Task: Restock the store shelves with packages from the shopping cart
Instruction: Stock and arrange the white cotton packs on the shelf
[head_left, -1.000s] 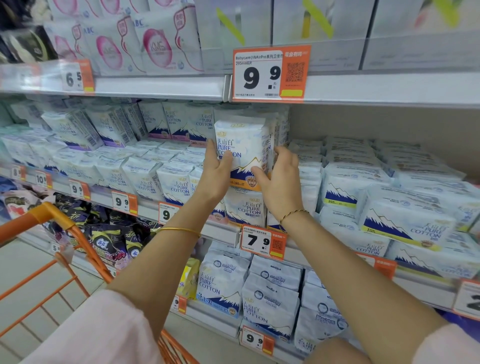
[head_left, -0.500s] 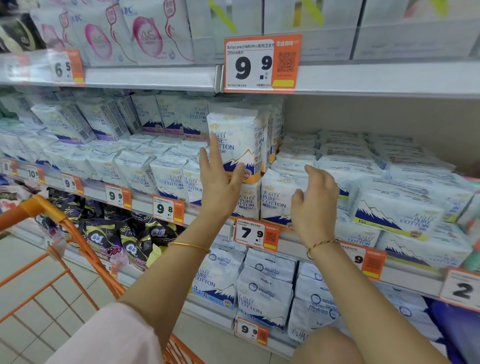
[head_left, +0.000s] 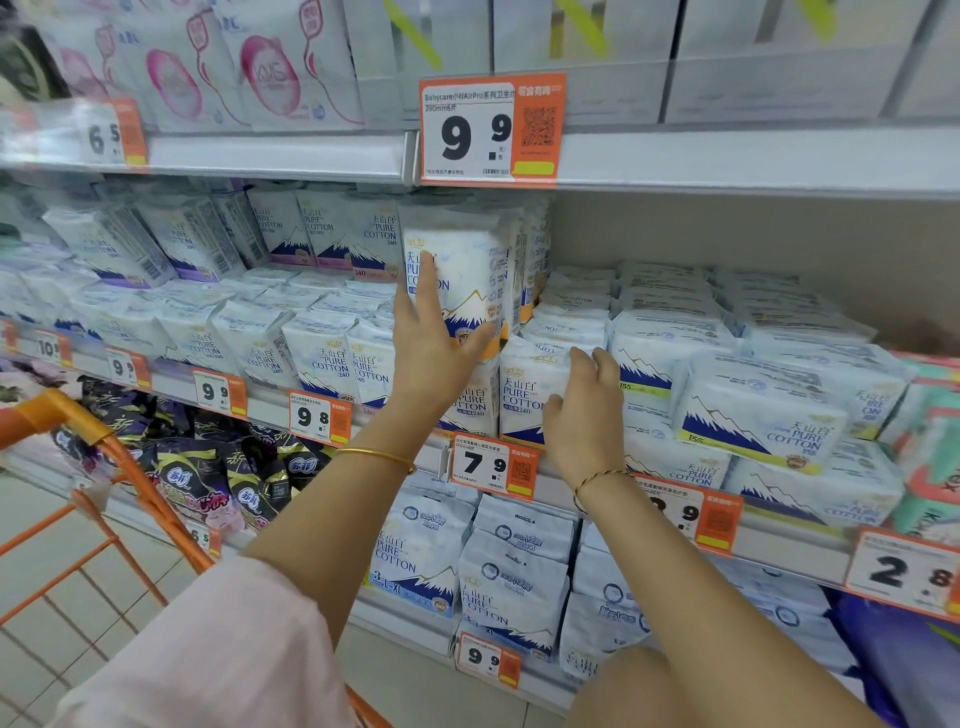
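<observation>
Dozens of white packs fill the middle shelf (head_left: 171, 385). The upright package (head_left: 467, 270) stands on them at frame centre, and my left hand (head_left: 431, 353) presses flat-fingered on its front. A second ago both hands clasped it. Now my right hand (head_left: 587, 415) sits lower, fingers curled at the lower pack (head_left: 524, 395); whether it grips, I cannot tell. Packs read "PURE COTTON 240". The price tag (head_left: 491, 465) beneath reads 7.9.

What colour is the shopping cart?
The shopping cart is orange. The head view, the only one, shows it at the lower left.
</observation>
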